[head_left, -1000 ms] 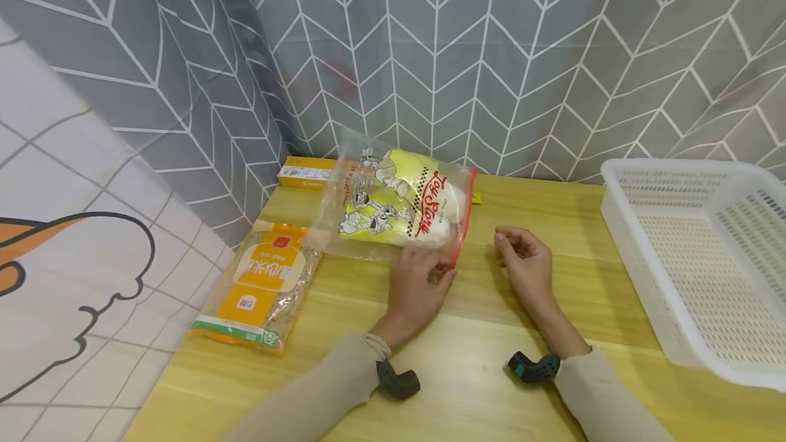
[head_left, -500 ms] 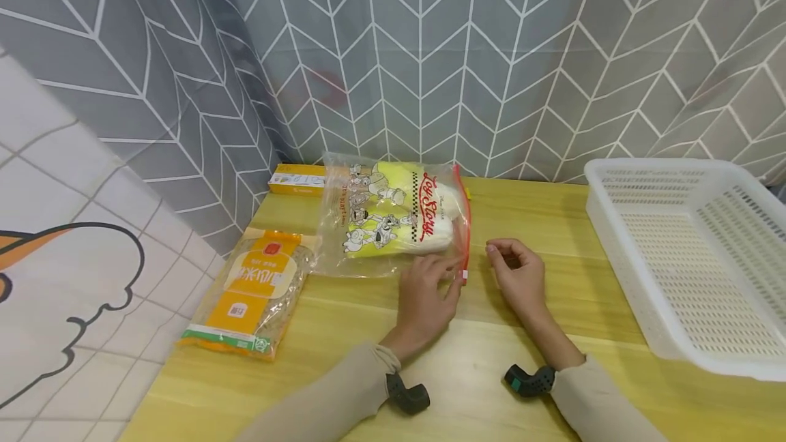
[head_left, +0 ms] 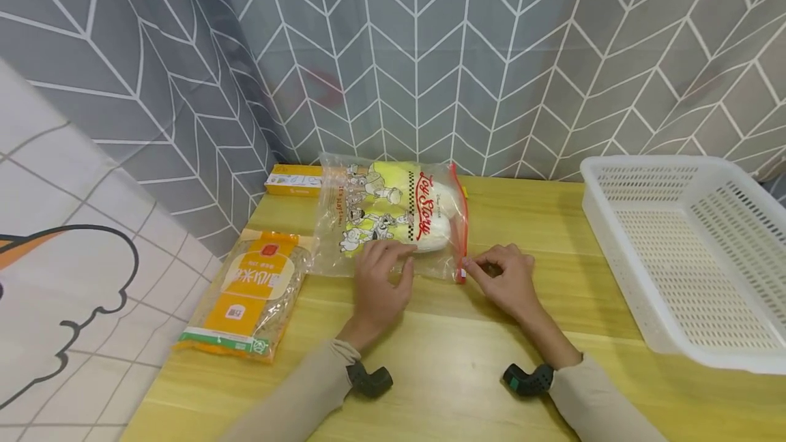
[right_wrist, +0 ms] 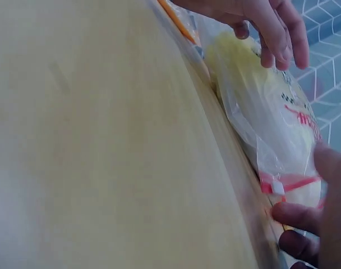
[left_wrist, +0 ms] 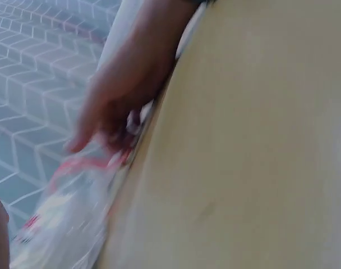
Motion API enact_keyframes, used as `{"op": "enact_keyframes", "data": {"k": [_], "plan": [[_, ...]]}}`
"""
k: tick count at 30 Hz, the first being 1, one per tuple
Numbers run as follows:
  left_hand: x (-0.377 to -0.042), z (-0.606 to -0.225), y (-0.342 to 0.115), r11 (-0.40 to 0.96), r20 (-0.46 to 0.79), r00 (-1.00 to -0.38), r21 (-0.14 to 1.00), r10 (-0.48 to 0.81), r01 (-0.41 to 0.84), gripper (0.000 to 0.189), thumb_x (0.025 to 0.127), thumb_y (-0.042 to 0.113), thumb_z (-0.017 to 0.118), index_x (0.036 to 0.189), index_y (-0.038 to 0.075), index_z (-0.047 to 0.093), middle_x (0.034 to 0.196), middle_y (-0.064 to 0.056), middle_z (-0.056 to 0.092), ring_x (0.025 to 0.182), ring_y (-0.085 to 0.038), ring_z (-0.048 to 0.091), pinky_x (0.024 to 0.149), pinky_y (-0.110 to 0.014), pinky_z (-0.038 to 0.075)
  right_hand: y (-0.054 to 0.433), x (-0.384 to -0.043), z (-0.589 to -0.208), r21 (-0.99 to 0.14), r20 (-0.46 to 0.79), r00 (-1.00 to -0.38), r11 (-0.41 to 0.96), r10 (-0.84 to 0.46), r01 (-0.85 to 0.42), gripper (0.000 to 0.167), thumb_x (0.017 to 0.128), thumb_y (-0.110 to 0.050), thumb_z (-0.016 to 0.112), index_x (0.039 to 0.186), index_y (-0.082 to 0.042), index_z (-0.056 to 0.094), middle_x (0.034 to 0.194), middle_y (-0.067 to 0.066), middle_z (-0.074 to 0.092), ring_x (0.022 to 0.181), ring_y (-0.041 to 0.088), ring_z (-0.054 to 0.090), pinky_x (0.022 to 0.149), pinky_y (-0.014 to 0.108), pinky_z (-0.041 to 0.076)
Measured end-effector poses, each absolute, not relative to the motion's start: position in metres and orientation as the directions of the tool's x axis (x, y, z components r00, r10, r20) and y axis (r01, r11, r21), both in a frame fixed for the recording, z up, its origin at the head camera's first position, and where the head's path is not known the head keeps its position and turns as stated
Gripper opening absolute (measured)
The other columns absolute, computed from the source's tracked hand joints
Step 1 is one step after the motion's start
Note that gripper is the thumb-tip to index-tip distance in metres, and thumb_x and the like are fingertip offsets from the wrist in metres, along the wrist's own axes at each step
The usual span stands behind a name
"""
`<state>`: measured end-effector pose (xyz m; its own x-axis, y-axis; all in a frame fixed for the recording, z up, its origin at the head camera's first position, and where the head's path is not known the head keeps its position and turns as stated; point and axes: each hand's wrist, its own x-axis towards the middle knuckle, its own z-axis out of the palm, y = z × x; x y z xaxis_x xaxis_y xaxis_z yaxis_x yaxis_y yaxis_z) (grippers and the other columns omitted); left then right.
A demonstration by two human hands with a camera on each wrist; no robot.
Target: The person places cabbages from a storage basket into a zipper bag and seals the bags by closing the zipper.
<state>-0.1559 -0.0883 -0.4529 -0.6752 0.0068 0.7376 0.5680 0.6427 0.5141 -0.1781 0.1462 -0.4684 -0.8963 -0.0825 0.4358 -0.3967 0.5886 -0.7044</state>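
A clear zip bag (head_left: 331,251) with cartoon print and a red closure lies towards the back of the table. Inside are two yellow-and-white vegetables that look like napa cabbages (right_wrist: 243,78). My left hand (head_left: 377,285) hovers at the bag's near side, fingers loosely bent and holding nothing; its fingertips overlap the printed front. At the closure's near corner is my right hand (head_left: 506,282), thumb and forefinger right by the small white slider (right_wrist: 277,187). The right wrist view shows that thumb and the fingers spread apart around the corner.
An orange-labelled food packet (head_left: 245,295) lies on the left of the table (head_left: 442,374). Behind the bag's left end sits a narrow yellow box (head_left: 293,181). A white perforated basket (head_left: 632,285) stands at the right. Patterned grey curtain (head_left: 430,53) hangs behind.
My left hand has moved left, away from the bag's closure corner. My right hand has come left to that corner. The bag has flattened down onto the table.
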Motion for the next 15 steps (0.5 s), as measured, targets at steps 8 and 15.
{"op": "enact_keyframes", "data": {"k": [8,15], "plan": [[-0.169,-0.427,-0.121,0.649,0.691,-0.722,0.562,-0.027,0.513,0.022,0.087,0.012,0.073,0.108,0.008,0.074,0.109,-0.010,0.072,0.108,-0.031,0.058,0.099,-0.053,0.035,0.135,-0.172,-0.469,-0.661,0.448,-0.890,0.637,-0.089,-0.397,0.018,0.073,-0.024,0.091,0.069,-0.016,0.075,0.067,-0.003,0.063,0.075,0.015,0.040,0.081,0.043,0.017],[-0.171,-0.402,-0.138,0.670,0.628,-0.776,0.601,-0.058,0.436,0.027,0.088,0.015,0.073,0.114,0.010,0.074,0.122,-0.013,0.070,0.116,-0.035,0.054,0.087,-0.049,0.030,0.140,-0.174,-0.470,-0.711,0.417,-0.906,0.596,-0.069,-0.373,0.017,0.076,-0.018,0.087,0.070,-0.017,0.071,0.071,-0.001,0.069,0.076,0.015,0.042,0.081,0.041,0.017]]}}
